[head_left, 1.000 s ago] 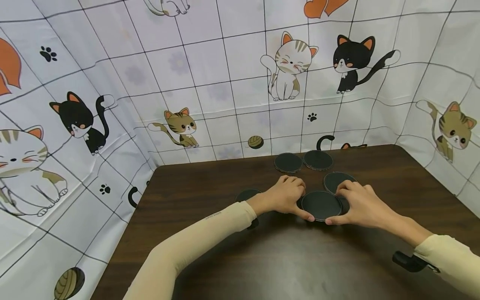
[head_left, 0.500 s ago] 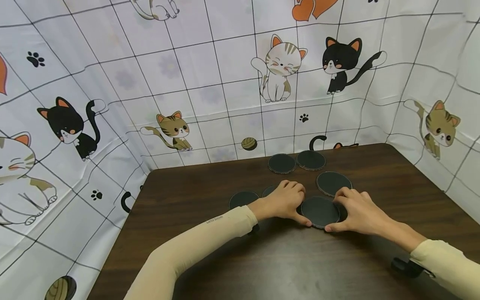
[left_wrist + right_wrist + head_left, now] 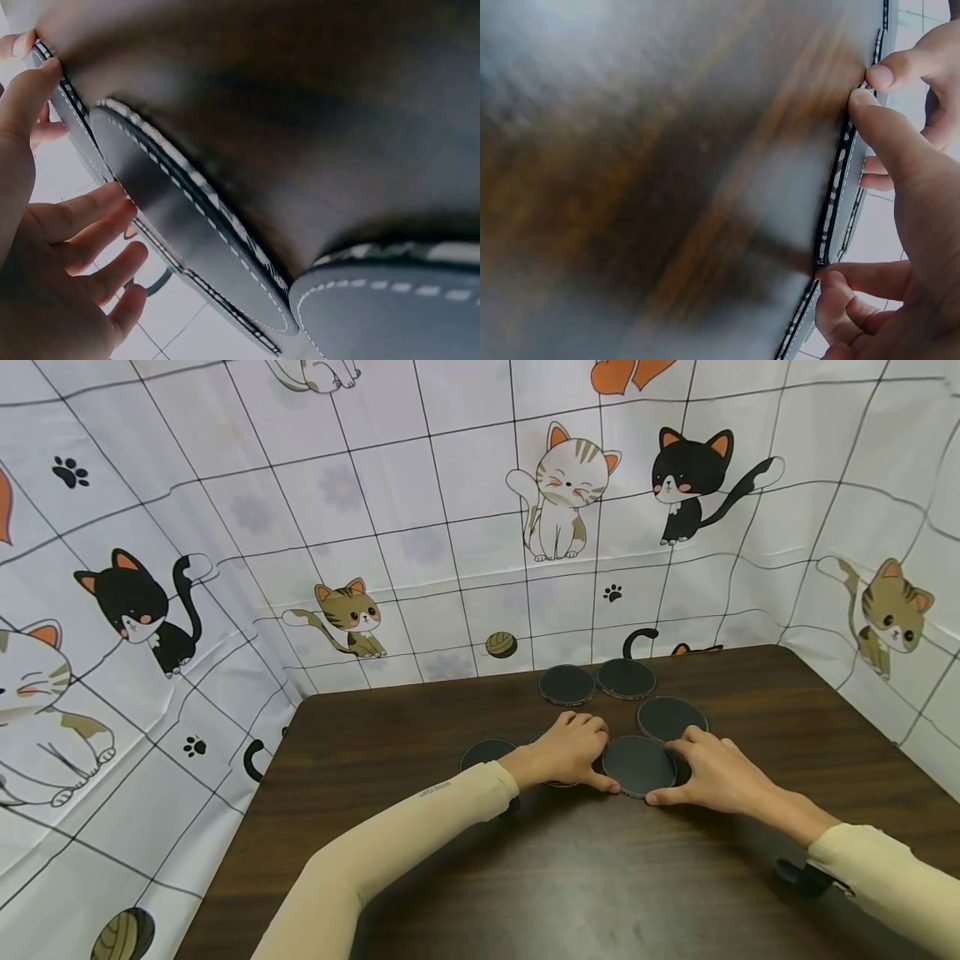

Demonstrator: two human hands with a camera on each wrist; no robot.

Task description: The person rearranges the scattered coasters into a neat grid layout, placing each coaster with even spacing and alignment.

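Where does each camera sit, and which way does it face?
Head: on the head, facing forward-down at the dark discs; left hand, right hand and sleeves show.
Left wrist: worn there, facing discs; left hand near, right beyond.
Right wrist: worn there, facing table and disc edges; right hand near, left beyond.
Both wrist views show both hands.

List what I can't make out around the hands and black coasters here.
Head: the coaster behind the left hand, mostly hidden by it.
Left wrist: the nearest coaster, cut off by right and bottom edges.
Right wrist: the tabletop, grain blurred; the left hand, cut off by the right edge.
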